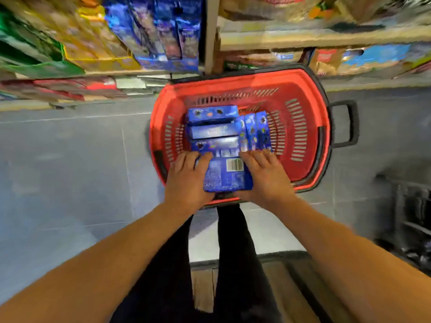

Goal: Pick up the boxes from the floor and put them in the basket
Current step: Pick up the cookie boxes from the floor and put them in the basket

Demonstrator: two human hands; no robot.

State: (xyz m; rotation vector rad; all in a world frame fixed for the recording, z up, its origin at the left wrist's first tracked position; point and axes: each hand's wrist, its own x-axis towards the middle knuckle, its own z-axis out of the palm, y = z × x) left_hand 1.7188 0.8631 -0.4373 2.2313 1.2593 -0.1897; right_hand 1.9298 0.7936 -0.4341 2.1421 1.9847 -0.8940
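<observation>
A red basket (300,108) with a black rim stands on the grey floor in front of a shelf. Several blue boxes (213,130) lie packed inside it, some flat, some on edge at the right. I hold one more blue box (227,177), barcode side up, over the basket's near edge. My left hand (186,180) grips its left side and my right hand (265,178) grips its right side, fingers reaching over its far end. The frame is blurred.
Shelves (314,38) stacked with blue, yellow, green and red packages run across the back. A black handle (345,123) sticks out from the basket's right side. Dark racking (410,217) stands at the right. My dark-trousered legs (231,264) are below.
</observation>
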